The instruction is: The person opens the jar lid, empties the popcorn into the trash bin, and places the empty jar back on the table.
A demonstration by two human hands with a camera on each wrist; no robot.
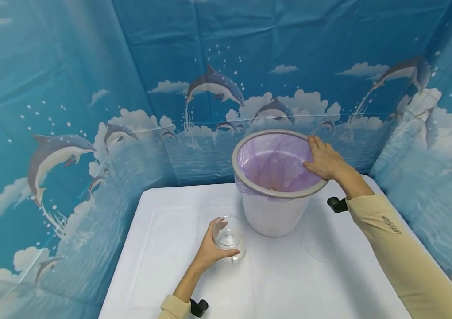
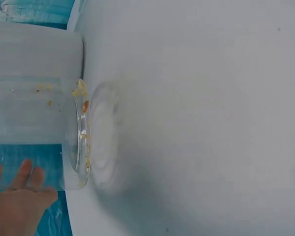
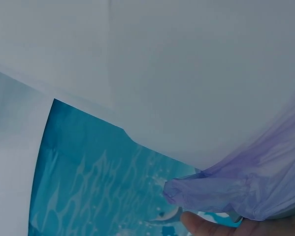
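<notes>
My left hand [image 1: 210,250] is wrapped around a clear glass jar [image 1: 229,239], fingers curled about its side, and the jar stands on the desk [image 1: 162,248] just in front of the bin. In the left wrist view I see the jar's base [image 2: 81,137] speckled with yellow crumbs and one orange bit, so it is not clean inside. My right hand [image 1: 323,161] lies on the grey rim [image 1: 249,181] of the white bin [image 1: 273,215], fingers bent over the edge and pressing on the purple liner [image 1: 273,161].

The risks as I judge them: the glass is smooth and my grip is one-sided, so a quick lift could let the jar slip and strike the desk or the bin's rim. Tipped short of the opening, it would scatter crumbs on the white cloth. The liner hangs loose below the rim, as the right wrist view shows [image 3: 245,187]; a tug from my fingers could pull it free or drag the light bin sideways into the jar. The dolphin backdrop [image 1: 62,150] stands close behind.
</notes>
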